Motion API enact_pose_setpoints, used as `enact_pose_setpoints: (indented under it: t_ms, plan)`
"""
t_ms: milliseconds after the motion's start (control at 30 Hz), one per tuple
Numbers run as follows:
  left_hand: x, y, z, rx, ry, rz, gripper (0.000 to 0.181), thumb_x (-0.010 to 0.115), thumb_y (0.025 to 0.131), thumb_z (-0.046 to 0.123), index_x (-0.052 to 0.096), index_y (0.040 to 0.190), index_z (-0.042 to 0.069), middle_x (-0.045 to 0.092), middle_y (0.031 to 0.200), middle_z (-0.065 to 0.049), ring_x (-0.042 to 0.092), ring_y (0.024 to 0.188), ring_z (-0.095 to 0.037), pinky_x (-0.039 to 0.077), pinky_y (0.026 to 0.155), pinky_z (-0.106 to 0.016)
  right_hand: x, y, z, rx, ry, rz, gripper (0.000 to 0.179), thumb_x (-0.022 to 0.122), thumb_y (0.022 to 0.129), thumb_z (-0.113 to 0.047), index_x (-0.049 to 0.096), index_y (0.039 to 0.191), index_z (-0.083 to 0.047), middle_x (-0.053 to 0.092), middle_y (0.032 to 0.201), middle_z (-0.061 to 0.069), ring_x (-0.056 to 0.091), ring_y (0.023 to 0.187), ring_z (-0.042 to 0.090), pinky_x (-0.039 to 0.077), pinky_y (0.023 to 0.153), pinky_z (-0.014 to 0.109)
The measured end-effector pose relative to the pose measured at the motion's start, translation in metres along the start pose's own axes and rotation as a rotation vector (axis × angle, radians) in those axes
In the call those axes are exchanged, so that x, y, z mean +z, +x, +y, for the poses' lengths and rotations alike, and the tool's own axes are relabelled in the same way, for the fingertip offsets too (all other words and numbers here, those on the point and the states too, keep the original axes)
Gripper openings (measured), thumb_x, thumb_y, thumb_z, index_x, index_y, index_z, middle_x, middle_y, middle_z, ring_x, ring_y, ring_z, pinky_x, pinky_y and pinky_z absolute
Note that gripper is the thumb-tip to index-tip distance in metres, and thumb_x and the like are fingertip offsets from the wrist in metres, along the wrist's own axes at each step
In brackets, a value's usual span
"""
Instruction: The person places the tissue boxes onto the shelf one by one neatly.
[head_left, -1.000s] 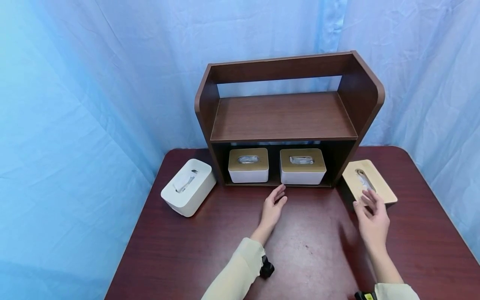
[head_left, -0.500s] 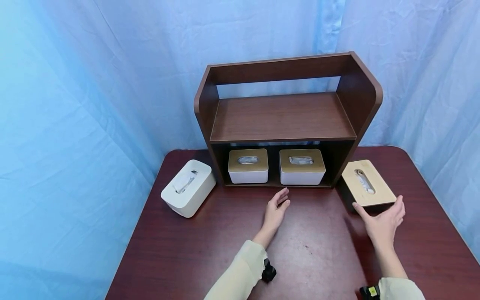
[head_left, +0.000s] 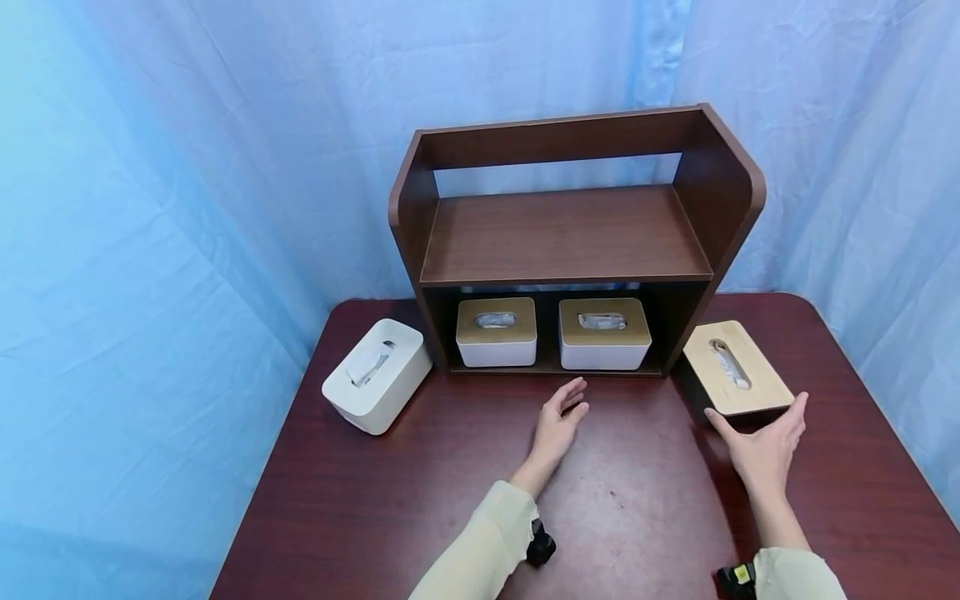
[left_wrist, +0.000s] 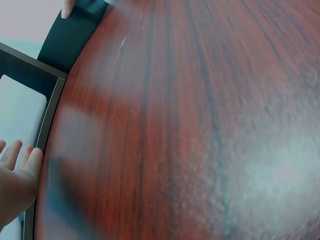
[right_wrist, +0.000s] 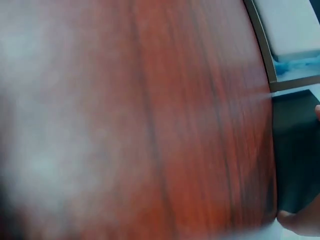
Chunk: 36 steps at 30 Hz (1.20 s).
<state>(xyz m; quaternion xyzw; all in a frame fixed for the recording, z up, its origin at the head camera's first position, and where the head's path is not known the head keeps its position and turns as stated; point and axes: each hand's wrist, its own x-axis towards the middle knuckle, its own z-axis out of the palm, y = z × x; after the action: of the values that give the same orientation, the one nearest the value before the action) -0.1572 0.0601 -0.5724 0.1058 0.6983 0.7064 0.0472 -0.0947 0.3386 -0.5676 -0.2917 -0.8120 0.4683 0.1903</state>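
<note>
At the right of the table, my right hand [head_left: 763,450] spans the near end of a black tissue box [head_left: 742,358] with a pale wooden lid. The thumb is at its left corner and the fingers are at its right corner, gripping it. In the right wrist view, the thumb touches the dark side of the tissue box [right_wrist: 297,150]. My left hand [head_left: 555,425] hovers with relaxed fingers, holding nothing, just in front of the brown shelf [head_left: 570,237]. Nearest to it is a white tissue box [head_left: 604,357] with a tan lid, inside the lower compartment.
Beside that one in the lower compartment sits another tan-lidded white tissue box [head_left: 497,354]. An all-white tissue box [head_left: 382,379] lies angled on the table [head_left: 337,517], left of the shelf. Blue curtains [head_left: 225,167] hang behind and at both sides.
My right hand has come down from above the black tissue box's lid and spread around its near end. My left hand has drifted slightly right and toward me. The boxes look unmoved.
</note>
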Motion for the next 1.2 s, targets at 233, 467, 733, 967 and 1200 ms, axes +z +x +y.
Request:
enact_pose_setpoints:
  t_ms: [233,467,733,967,1200]
  plan:
    - [0.008,0.002,0.005,0.017,0.007,-0.048,0.043,0.056,0.097,-0.001,0.051,0.139,-0.007,0.061,0.136,-0.023,0.058,0.126,-0.042,0.052,0.105,-0.039,-0.008,-0.003,0.005,-0.003,0.216,-0.066,0.122,0.077,0.082,-0.012,-0.018,0.158,-0.023,-0.007,0.169,0.002,0.009,0.153,0.011,0.013,0.128,0.033]
    - [0.018,0.008,0.013,0.033,0.040,-0.095,0.043,0.056,0.098,-0.001,0.052,0.140,-0.004,0.063,0.135,-0.020,0.060,0.126,-0.039,0.052,0.104,-0.031,-0.026,-0.003,0.019,0.037,0.425,-0.153,0.119,0.067,0.085,0.010,-0.022,0.157,-0.025,-0.016,0.167,-0.003,-0.003,0.154,0.007,0.010,0.125,0.020]
    - [0.036,0.019,0.021,0.061,0.119,-0.172,0.040,0.057,0.098,0.002,0.055,0.138,-0.005,0.065,0.133,-0.018,0.062,0.123,-0.035,0.051,0.104,-0.026,-0.042,-0.006,0.035,-0.037,0.575,-0.256,0.115,0.057,0.085,0.020,-0.024,0.156,-0.019,-0.025,0.164,-0.001,-0.017,0.153,0.011,0.000,0.124,0.019]
    - [0.057,0.030,0.031,0.013,0.178,-0.246,0.040,0.059,0.099,0.008,0.058,0.138,0.005,0.065,0.136,-0.010,0.064,0.124,-0.021,0.049,0.097,-0.013,-0.054,-0.012,0.048,-0.108,0.570,-0.333,0.109,0.053,0.089,0.017,-0.025,0.156,-0.017,-0.029,0.163,-0.001,-0.021,0.151,0.009,-0.003,0.122,0.017]
    - [0.080,0.035,0.033,-0.009,0.254,-0.277,0.042,0.061,0.098,0.011,0.057,0.140,0.012,0.064,0.138,-0.004,0.063,0.124,-0.013,0.047,0.098,-0.012,-0.061,-0.015,0.054,-0.175,0.612,-0.374,0.102,0.048,0.090,0.020,-0.022,0.157,-0.014,-0.025,0.165,-0.001,-0.020,0.152,0.008,0.002,0.121,0.015]
